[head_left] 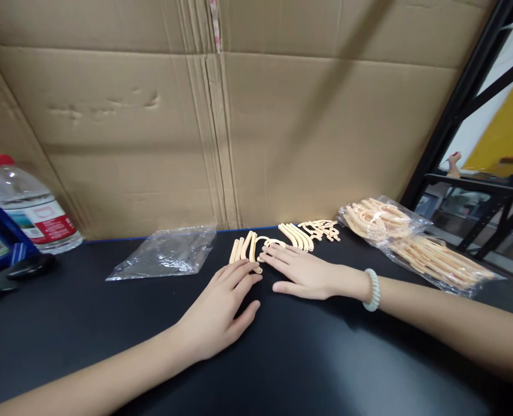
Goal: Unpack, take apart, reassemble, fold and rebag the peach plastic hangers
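Cardboard (326,133) stands behind a black table (326,358), with a flattened transparent bag (165,254) as the landmark. Just right of that bag, pale strips (238,249) lie side by side; farther right come ring-like pieces (272,242), a row of curved strips (296,237) and a loose heap of small branching pieces (321,229). Sorting by shape looks well begun for these loose pieces. Well right of the landmark, two plastic packs, a rear pack (375,219) and a front pack (442,260), still hold many similar strips; their contents look left to unpack. No pieces show inside the flattened bag. Left hand (224,309) and right hand (302,271) rest palm-down, fingers extended, over the loose pieces, grasping nothing visibly. Left of the landmark stands a bottle (44,222), partly filled with transparent liquid.
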{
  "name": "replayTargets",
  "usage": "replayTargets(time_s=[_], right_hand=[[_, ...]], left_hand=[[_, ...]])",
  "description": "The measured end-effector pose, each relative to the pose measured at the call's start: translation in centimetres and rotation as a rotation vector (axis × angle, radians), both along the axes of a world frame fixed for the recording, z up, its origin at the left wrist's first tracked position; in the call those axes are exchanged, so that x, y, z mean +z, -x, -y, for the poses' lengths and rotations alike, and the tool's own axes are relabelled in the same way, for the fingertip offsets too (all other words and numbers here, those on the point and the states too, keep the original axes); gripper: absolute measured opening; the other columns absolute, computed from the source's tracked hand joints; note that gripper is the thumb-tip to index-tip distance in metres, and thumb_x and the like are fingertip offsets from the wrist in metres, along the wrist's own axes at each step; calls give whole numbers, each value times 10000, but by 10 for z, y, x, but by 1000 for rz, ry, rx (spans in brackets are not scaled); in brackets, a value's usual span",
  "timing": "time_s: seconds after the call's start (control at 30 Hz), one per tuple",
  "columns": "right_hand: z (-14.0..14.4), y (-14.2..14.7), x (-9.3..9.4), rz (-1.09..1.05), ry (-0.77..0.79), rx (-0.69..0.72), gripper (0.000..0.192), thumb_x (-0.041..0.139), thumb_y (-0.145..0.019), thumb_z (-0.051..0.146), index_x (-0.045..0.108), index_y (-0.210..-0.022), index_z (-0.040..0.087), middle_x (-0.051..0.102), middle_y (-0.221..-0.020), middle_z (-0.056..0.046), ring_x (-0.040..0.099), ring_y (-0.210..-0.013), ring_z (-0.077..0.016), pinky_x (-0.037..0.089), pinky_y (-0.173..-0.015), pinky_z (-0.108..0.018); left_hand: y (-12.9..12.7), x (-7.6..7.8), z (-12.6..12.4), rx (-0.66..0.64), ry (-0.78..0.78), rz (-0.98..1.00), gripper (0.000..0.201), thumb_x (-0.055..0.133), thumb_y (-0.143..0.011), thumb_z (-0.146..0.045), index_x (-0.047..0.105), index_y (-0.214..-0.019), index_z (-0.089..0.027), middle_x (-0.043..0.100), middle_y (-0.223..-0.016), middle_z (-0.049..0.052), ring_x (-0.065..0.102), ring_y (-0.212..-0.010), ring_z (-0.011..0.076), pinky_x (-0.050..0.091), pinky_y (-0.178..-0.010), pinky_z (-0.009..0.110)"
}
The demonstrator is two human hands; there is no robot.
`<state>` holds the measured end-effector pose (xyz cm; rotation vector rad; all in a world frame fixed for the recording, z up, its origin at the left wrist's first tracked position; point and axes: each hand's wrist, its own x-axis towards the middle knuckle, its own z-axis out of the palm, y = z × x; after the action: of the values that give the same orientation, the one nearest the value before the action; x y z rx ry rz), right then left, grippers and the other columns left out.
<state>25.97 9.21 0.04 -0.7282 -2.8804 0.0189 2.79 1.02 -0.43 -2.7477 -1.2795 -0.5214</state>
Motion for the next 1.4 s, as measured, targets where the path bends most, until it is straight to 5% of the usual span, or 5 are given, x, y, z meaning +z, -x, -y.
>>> replayTargets(time_s=[0.27,0.5,0.67,1.07,1.4], right_hand=[[-58,2,-10,-89,-81,-189,634,296,-974,543,288,-1488,173,274,-1551,-150,190,-1440,-336,194,-1116,-614],[-21,-5,-11,-258,-201,-109,347,434,-957,296,543,-1254,153,571,-1283,-132,468,-1233,-258,360,-1059,-458],[-7,-7,-16,-313,-208,-68,210,484,-901,179,631,-1050,162,647,-1038,-109,546,-1021,-248,455,-918,-432],[-11,-8,-25,-396,-127,-72,209,463,-875,100,643,-969,151,641,-922,-85,585,-879,-205,502,-812,-350],[-10,-10,-28,-384,-81,-73,224,451,-884,107,634,-1003,155,620,-952,-86,588,-874,-199,507,-805,-349]], left_hand=[[2,0,-6,78,178,-47,614,400,-953,-443,289,-1477,-142,295,-1554,137,204,-1445,320,266,-1145,539],[0,-1,-12,127,224,-77,689,391,-932,-506,303,-1470,-85,256,-1560,165,165,-1452,320,228,-1163,502],[-5,0,-35,107,198,-25,713,470,-882,-541,373,-1425,-90,312,-1535,189,226,-1434,345,256,-1146,509],[10,-5,-31,112,-8,177,343,522,-858,-232,502,-1193,-165,563,-1232,133,522,-1172,277,436,-1013,461],[12,-9,-33,78,11,233,202,528,-857,-174,575,-1054,-179,574,-1133,96,551,-1065,253,472,-950,439]])
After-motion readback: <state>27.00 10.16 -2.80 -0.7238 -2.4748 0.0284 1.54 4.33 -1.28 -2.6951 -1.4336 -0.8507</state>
